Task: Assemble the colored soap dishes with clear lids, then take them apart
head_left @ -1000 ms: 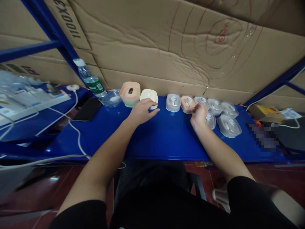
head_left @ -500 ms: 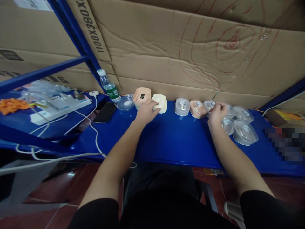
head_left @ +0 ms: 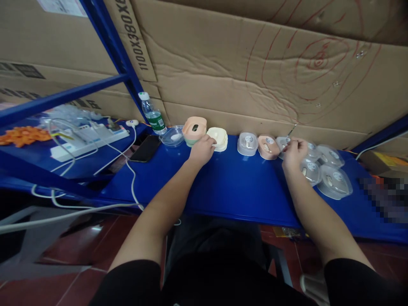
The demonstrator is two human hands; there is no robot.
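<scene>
My left hand [head_left: 201,151] reaches to the front left of a cream lidded container [head_left: 219,138], its fingertips drawn together at the edge; whatever lies between them is hidden. Left of it sits a peach-topped container with a green base [head_left: 194,129], and beside that a clear lid [head_left: 172,136]. My right hand [head_left: 293,155] is raised over the clear containers on the right, fingers curled together, their contents too small to name. A thin stick [head_left: 292,129] rises just behind its fingertips; contact is unclear. Nearby stand a clear-lidded white container [head_left: 247,143] and a peach one [head_left: 267,147].
Several clear containers [head_left: 334,182] stand right of my right hand. A water bottle [head_left: 154,117] and a black phone [head_left: 145,148] are at the left. A power strip [head_left: 89,142] with white cables lies beyond the blue frame post [head_left: 108,42]. Cardboard [head_left: 207,55] walls the back.
The view has shifted slightly, so the scene sits further right. My left hand has drawn back a little from the cream container's top, its fingers closer together. My right hand stays near the clear containers.
</scene>
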